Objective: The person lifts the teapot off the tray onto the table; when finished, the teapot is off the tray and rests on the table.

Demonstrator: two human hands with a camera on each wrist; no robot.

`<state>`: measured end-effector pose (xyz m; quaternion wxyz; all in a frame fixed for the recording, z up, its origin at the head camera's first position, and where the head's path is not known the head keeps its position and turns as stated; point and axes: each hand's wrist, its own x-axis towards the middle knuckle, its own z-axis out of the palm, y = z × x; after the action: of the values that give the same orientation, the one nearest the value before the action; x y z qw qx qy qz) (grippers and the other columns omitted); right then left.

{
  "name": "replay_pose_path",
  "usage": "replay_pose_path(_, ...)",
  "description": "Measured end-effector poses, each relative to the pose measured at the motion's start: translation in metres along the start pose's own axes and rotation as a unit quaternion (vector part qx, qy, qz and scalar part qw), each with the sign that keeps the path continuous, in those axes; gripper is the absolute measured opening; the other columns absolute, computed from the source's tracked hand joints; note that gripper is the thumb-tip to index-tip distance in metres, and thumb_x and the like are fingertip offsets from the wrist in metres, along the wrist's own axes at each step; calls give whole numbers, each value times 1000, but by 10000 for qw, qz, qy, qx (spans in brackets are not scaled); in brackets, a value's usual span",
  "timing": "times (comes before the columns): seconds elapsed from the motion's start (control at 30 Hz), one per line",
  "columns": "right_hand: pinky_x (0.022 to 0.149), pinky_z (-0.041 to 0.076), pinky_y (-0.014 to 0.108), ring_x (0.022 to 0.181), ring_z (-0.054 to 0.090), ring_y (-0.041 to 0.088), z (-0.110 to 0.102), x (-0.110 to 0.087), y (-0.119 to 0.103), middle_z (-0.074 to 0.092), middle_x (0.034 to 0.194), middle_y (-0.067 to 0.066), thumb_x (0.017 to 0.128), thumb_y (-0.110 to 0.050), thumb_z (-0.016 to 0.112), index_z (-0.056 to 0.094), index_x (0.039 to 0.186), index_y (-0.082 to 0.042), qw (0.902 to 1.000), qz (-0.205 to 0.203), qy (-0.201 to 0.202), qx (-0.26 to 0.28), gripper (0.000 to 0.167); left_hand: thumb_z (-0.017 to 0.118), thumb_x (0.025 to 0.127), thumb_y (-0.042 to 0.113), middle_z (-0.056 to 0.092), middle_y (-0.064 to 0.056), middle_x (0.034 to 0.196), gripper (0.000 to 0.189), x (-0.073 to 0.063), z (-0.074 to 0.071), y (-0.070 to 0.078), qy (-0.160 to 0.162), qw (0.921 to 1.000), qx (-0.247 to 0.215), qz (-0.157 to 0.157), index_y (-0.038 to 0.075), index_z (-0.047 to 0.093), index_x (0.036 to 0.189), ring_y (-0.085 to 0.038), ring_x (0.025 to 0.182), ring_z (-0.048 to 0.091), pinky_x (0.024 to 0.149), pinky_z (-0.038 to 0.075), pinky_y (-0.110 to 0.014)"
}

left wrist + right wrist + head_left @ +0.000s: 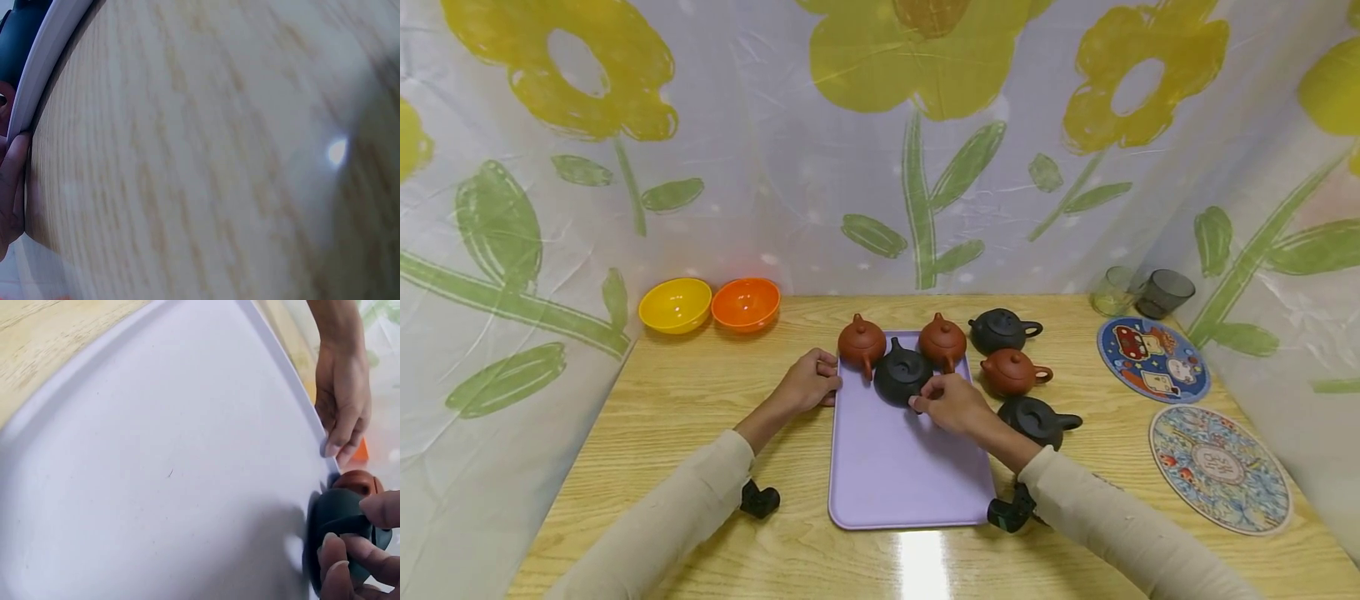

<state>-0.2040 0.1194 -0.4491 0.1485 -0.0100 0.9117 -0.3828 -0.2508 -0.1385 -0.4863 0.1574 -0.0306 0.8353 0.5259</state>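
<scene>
A lilac tray (pixel 902 483) lies on the wooden table before me. Toward its far end sits a dark teapot (pixel 897 382), and my right hand (pixel 955 404) pinches its handle, as the right wrist view shows with the dark teapot (pixel 340 515) between thumb and fingers. Two reddish-brown teapots, one at the left (pixel 859 343) and one at the right (pixel 942 340), stand just behind it, spouts or handles pointing toward me. My left hand (pixel 811 382) holds the tray's left rim near the far corner; its fingers (pixel 17 156) are at the edge in the left wrist view.
Right of the tray stand a dark teapot (pixel 998 331), a reddish-brown teapot (pixel 1009 375) and another dark teapot (pixel 1032 421). Yellow (pixel 675 308) and orange bowls (pixel 747 307) are at back left. Two cups (pixel 1167 293) and two round patterned mats (pixel 1220 492) occupy the right side.
</scene>
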Motion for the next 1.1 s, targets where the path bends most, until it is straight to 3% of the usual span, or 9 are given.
replay_pose_path(0.2, 55, 41, 26, 60, 57, 18, -1, 1, 1, 61, 62, 4, 92, -36, 71, 73, 90, -14, 9999, 47, -151, 28, 23, 61, 96, 2, 55, -19, 116, 36, -1, -1, 2, 5, 10000, 21, 10, -1, 48, 129, -23, 91, 62, 68, 63, -30)
replay_pose_path(0.47, 53, 37, 26, 63, 56, 18, -1, 2, 1, 60, 56, 6, 96, -46, 63, 74, 87, -16, 9997, 172, -163, -57, 33, 61, 96, 3, 55, -19, 117, 37, -2, -1, 4, -28, 10000, 25, -55, 0, 48, 130, -23, 92, 61, 68, 63, -29)
replay_pose_path(1.1, 52, 42, 25, 58, 55, 17, -5, 2, -1, 60, 58, 4, 97, -35, 65, 75, 89, -9, 9983, 370, -354, 267, 28, 62, 96, 2, 56, -18, 116, 37, -1, 0, 2, -16, 10000, 12, -88, 0, 48, 130, -23, 91, 62, 67, 63, -29)
